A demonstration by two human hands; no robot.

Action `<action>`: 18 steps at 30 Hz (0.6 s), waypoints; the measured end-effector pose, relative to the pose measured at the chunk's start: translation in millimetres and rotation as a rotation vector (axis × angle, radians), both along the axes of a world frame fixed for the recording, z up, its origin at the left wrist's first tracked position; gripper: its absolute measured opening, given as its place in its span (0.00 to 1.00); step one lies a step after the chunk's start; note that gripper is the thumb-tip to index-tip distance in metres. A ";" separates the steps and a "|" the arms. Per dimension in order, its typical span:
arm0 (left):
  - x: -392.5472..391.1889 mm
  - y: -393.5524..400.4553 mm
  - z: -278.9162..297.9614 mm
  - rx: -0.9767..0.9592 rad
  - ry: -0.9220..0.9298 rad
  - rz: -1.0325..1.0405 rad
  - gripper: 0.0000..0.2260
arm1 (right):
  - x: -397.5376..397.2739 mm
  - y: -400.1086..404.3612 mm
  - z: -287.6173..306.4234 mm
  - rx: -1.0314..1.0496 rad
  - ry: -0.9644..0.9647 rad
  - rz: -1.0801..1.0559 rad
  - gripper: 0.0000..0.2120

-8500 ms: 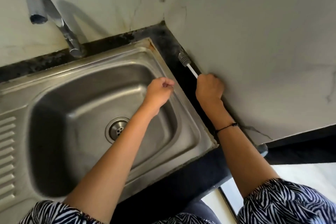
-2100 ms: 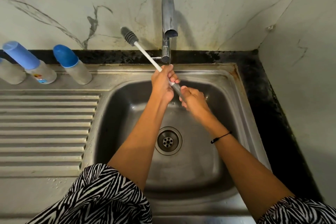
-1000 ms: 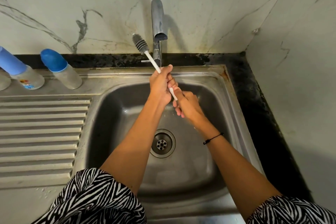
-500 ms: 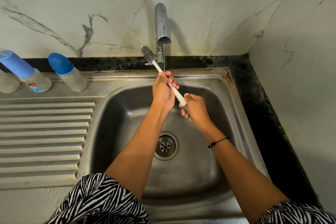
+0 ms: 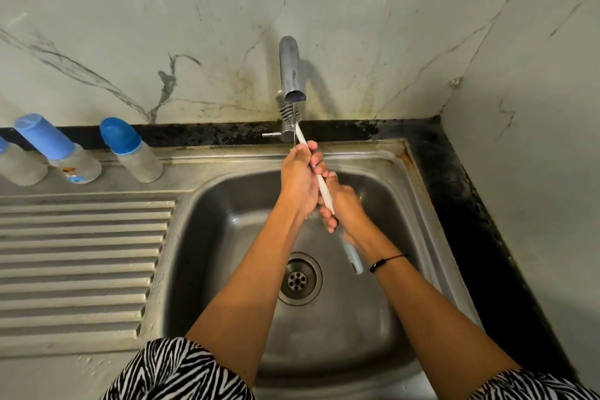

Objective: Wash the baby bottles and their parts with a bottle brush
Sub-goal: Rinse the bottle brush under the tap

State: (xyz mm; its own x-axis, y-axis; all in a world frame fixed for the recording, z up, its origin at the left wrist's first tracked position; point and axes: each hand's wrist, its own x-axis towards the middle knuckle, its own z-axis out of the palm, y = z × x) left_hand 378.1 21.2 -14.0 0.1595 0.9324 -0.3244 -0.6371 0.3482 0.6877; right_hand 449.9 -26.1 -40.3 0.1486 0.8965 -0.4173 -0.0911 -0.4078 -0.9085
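Both hands grip the bottle brush (image 5: pixel 319 183) over the sink (image 5: pixel 418 191): right hand (image 5: pixel 345 209) curled low on the handle, left hand (image 5: pixel 300 174) wrapped just above. Beyond them, the bristle head sits under the tap (image 5: pixel 290 70); I'd rotate it slowly through the thin stream. Capped baby bottles (image 5: pixel 130 151) wait far left of the hands, untouched.

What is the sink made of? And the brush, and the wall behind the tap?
The sink looks like stainless steel: grey, brushed, with dull reflections. The bottle brush seems plastic: a smooth white handle, with grey ribbed bristles that could be silicone. The wall looks like polished marble or marble-look tile, pale with dark veins; which one is unclear.
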 end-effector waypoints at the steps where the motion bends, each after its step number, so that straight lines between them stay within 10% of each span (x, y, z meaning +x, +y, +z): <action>1: 1.0 0.1 1.3 0.001 -0.002 0.000 0.13 | 0.6 -2.0 -1.0 0.022 0.007 0.003 0.24; 6: -4.2 6.1 4.7 0.025 0.061 0.047 0.13 | 5.0 -13.3 -7.9 0.214 -0.155 0.072 0.04; 10: -9.7 12.8 7.5 0.036 0.100 0.063 0.12 | 7.5 -19.6 -15.6 0.236 -0.449 0.030 0.07; 18: -10.7 7.7 3.8 0.033 0.071 0.031 0.10 | -2.9 -30.6 -16.7 0.122 -0.243 0.023 0.10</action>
